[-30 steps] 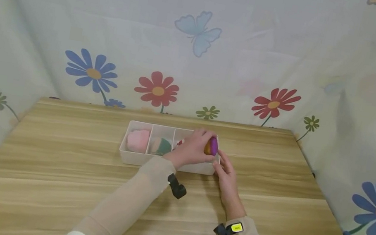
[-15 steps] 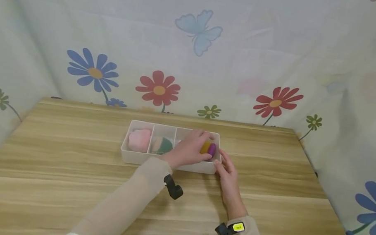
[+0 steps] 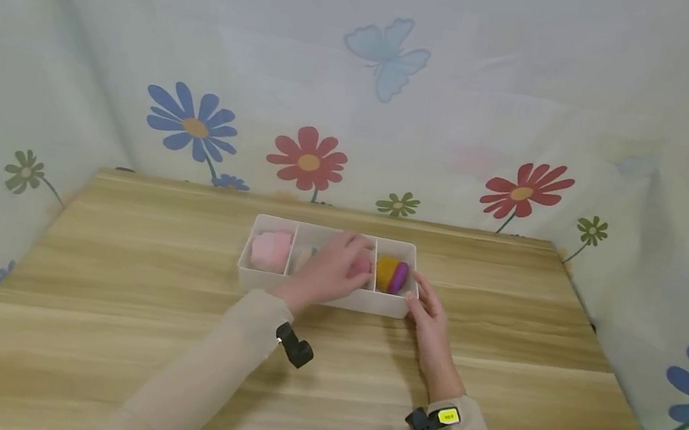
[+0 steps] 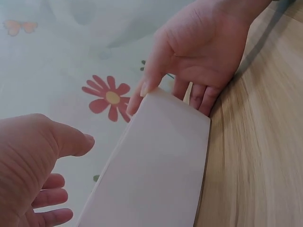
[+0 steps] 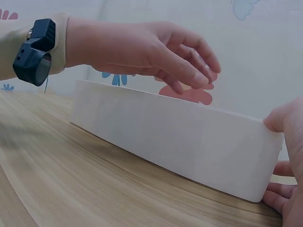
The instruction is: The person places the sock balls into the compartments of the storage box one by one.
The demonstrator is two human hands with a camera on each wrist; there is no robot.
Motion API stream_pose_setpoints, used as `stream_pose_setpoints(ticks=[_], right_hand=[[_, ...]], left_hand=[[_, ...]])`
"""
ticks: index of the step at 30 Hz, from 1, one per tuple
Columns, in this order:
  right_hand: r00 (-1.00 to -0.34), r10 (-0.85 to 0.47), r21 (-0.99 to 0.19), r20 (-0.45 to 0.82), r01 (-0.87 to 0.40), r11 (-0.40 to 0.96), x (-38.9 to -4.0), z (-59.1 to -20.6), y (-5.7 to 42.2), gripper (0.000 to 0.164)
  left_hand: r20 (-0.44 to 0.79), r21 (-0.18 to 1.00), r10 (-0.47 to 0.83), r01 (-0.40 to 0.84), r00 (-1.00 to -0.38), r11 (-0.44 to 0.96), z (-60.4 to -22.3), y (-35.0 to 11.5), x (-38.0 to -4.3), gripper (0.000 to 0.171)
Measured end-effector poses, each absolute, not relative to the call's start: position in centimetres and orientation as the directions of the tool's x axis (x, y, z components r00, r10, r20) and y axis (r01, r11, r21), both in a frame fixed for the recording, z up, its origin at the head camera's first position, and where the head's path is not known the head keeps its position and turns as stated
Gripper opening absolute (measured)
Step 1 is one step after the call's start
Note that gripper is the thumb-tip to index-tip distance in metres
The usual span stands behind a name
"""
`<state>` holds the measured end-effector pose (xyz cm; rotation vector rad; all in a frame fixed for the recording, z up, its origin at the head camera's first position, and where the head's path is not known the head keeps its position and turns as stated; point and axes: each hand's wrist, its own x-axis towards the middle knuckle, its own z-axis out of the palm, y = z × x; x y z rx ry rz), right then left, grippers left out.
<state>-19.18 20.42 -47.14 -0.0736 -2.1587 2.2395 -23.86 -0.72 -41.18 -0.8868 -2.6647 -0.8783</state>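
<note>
A long white divided box (image 3: 317, 292) lies on the table, shown in all three views. My left hand (image 3: 331, 270) hovers over its middle, thumb and fingers apart and loosely bent, with nothing between them in the left wrist view. Beneath those fingers a pinkish-red thing (image 3: 361, 264) partly shows in a compartment. The rightmost compartment holds a mustard-and-purple bundle (image 3: 386, 274), soft-looking and rounded. At the box's right end my right hand (image 3: 430, 334) grips the corner, thumb on the rim and fingers behind the end wall.
A pink bundle (image 3: 271, 250) fills the leftmost compartment. The second compartment's contents are mostly hidden by the left hand. Wood-grain table (image 3: 324, 411) surrounds the box, and a flower-printed curtain (image 3: 261, 62) hangs behind and at both sides.
My left hand has lowered the mustard-and-purple bundle into the rightmost compartment, let go and moved left. My right hand keeps its grip on the box's end. The head view has shifted slightly.
</note>
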Motion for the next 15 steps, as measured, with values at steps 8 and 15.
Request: stream_pose_setpoints(ticks=[8, 15], right_hand=[[-0.998, 0.055, -1.0, -0.014, 0.012, -0.028, -19.3, -47.3, 21.1, 0.047], [-0.999, 0.017, -0.994, 0.045, -0.043, 0.097, -19.1, -47.2, 22.9, 0.063]], left_hand=[[0.303, 0.514, 0.453, 0.544, -0.838, 0.663, -41.2, -3.0, -23.0, 0.049], [0.277, 0.467, 0.421, 0.504, -0.864, 0.727, -41.6, -5.0, -22.2, 0.06]])
